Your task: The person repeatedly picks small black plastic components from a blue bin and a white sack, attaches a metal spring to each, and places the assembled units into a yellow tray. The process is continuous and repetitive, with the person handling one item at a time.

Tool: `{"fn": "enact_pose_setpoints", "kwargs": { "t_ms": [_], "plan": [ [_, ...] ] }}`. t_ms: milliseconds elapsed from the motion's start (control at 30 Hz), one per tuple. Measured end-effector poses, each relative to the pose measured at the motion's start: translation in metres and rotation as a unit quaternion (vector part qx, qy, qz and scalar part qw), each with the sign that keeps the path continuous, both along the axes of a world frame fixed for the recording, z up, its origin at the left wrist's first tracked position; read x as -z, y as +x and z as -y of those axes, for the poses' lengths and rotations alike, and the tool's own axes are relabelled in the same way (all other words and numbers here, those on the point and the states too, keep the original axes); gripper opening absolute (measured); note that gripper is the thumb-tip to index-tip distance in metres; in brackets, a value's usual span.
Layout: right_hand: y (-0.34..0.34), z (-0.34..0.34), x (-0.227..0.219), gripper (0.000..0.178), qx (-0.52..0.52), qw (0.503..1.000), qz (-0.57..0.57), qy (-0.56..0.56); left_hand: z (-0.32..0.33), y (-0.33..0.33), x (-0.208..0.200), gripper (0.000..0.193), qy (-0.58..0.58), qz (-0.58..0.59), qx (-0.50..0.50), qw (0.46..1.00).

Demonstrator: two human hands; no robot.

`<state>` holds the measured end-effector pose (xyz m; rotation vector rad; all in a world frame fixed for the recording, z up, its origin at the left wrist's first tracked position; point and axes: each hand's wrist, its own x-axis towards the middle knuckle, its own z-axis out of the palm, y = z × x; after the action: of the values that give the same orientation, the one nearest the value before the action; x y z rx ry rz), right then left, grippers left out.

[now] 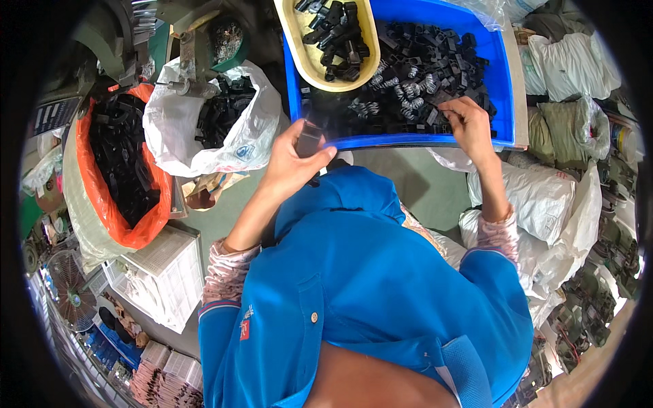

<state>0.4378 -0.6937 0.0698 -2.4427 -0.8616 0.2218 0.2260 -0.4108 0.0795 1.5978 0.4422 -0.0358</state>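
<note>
My left hand (294, 160) is closed round a black rectangular plastic part (310, 139), held upright at the near left corner of a blue bin (408, 141). Inside the bin lie many small black plastic parts (435, 51) and several metal coil springs (411, 90). Over the bin's near right side, my right hand (469, 126) pinches thumb and fingers together among the black parts. Whatever sits between those fingertips is too small to make out. A cream oval tub (373, 51) of black parts rests across the bin's far left.
Left of the bin stand a white sack (166, 129) and an orange-lined sack (158, 197), both holding black parts. A white crate (178, 272) is on the floor at the left. Filled white sacks (534, 204) lie to the right, and machinery (190, 58) stands at the far left.
</note>
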Motion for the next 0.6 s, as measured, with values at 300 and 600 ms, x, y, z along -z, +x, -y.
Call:
{"fn": "enact_pose_setpoints", "kwargs": {
  "t_ms": [300,600],
  "plan": [
    [0.043,0.017,0.029,0.034,-0.207,0.975,-0.034,-0.073,0.037,0.048,0.002,0.020,-0.214,-0.012,-0.042,0.976],
    [-0.040,-0.013,-0.018,0.023,-0.167,0.962,-0.178,0.124,0.071,0.070,0.003,0.038,-0.078,0.087,0.050,0.992]
  ]
}}
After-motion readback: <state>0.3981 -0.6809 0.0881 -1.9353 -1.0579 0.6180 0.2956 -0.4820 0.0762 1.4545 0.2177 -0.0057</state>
